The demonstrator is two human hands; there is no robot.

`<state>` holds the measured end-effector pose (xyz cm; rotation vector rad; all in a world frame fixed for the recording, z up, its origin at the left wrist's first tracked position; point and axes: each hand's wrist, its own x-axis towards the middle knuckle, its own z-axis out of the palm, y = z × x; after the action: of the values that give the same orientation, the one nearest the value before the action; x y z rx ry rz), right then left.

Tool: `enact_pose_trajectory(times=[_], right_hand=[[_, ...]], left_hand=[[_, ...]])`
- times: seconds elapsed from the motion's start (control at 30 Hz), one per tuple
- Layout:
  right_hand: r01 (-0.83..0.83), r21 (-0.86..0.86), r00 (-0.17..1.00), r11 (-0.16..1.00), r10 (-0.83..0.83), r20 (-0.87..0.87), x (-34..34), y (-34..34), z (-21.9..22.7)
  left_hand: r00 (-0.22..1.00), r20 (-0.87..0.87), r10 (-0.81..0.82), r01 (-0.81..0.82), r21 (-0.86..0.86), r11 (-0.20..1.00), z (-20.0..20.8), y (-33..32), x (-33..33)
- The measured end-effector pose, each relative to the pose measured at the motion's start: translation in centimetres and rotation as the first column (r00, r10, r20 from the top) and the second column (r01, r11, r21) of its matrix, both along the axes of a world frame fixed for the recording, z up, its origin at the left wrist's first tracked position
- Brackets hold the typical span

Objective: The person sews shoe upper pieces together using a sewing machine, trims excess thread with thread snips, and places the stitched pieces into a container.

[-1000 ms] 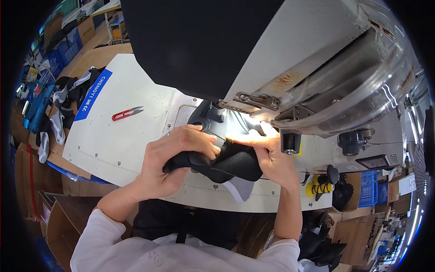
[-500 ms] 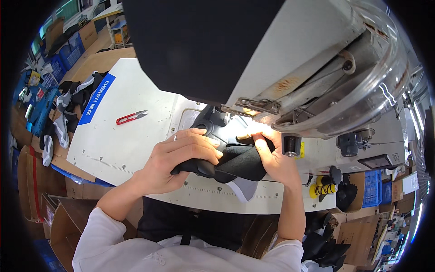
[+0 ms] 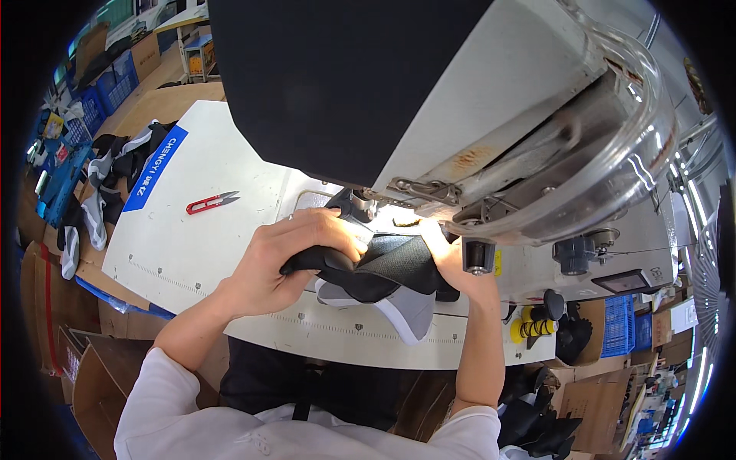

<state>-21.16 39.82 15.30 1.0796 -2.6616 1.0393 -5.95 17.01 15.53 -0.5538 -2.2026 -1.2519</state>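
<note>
A sewing machine (image 3: pixel 452 115) looms over the pale worktable, its lit needle area partly hidden by the machine head and my fingers. Under it lies a folded black fabric piece (image 3: pixel 399 268) with a light grey panel (image 3: pixel 412 313) hanging toward me. My left hand (image 3: pixel 303 245) is curled round the left end of the piece, fingers bent over its top. On the other side, my right hand (image 3: pixel 458 264) grips the right end close to the needle area. Its fingertips are mostly lost in the glare and behind the machine.
Red-handled thread snips (image 3: pixel 211 203) lie on the worktable (image 3: pixel 161 238) to the left. Beyond its left edge is a heap of black and grey pieces (image 3: pixel 96 203). Yellow thread spools (image 3: pixel 533 330) stand at the right edge, near a blue crate (image 3: pixel 618 326). An open cardboard box (image 3: pixel 103 383) sits lower left.
The fabric piece has turned and shifted slightly, and more of its grey panel shows below the black. My left fingers are bent more tightly. The whole view has shifted a little.
</note>
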Motion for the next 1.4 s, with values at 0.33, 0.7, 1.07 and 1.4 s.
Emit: enact_pose_trajectory(times=[0.33, 0.7, 1.07, 1.4], right_hand=[[-0.085, 0.175, 0.99, 0.981, 0.064, 0.122, -4.2, 1.4, -2.9], [0.082, 0.128, 0.986, 0.988, -0.099, 0.131, -1.9, -0.2, -0.8], [0.018, -0.233, 0.938, 0.972, 0.064, 0.34, 1.2, 0.3, -1.4], [0.22, -0.263, 0.972, 0.939, -0.234, -0.021, 3.0, -1.2, -1.0]], left_hand=[[0.998, 0.024, 0.062, -0.063, 0.069, 0.996, -0.6, 0.1, -1.1], [0.993, 0.095, 0.07, -0.077, 0.074, 0.994, -0.2, 0.2, -0.6], [0.912, 0.239, 0.333, -0.39, 0.261, 0.883, 1.7, -1.2, 1.1], [0.616, -0.489, 0.617, -0.787, -0.374, 0.49, 3.8, -8.7, -3.2]])
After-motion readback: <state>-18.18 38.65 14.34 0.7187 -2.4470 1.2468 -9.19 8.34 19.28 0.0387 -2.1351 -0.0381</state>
